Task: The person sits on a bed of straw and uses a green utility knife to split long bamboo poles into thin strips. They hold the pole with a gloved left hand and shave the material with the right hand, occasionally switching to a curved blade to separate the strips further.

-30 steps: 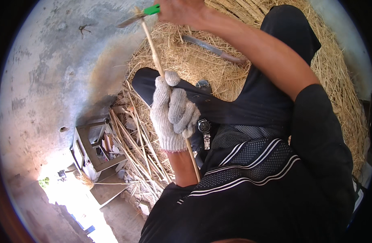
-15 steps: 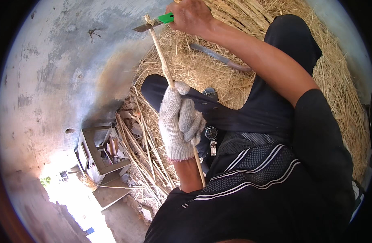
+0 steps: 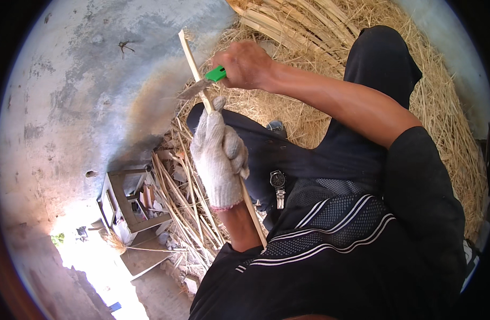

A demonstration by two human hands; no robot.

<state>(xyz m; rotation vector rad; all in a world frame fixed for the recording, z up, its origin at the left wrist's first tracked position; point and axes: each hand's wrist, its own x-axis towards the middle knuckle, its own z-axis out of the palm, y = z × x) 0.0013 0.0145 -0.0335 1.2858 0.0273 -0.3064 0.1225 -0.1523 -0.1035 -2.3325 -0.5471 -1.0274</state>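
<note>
My left hand (image 3: 217,154), in a pale knitted glove, is closed around a long, thin wooden stick (image 3: 188,53). The stick slants from the upper left, through the glove, down to my shirt front. Just beyond the glove, a knife (image 3: 215,74) with a bright green handle lies with its blade across the stick. Its handle is in my bare right hand (image 3: 245,65), whose fingers are wrapped tightly round it. The part of the stick above the blade looks pale and smooth, with frayed fibres at its tip.
Straw and shavings (image 3: 442,122) surround my bent legs. Split strips (image 3: 287,29) lie beyond my right hand. Left of my lap are loose sticks (image 3: 194,197) and an overturned wooden frame (image 3: 128,213). A stained wall (image 3: 69,106) rises at left. A wristwatch (image 3: 277,181) shows near my lap.
The knife and my right hand have come down along the stick toward the glove. My left hand has shifted slightly left and up. A curved blade on the straw is now hidden behind my right arm.
</note>
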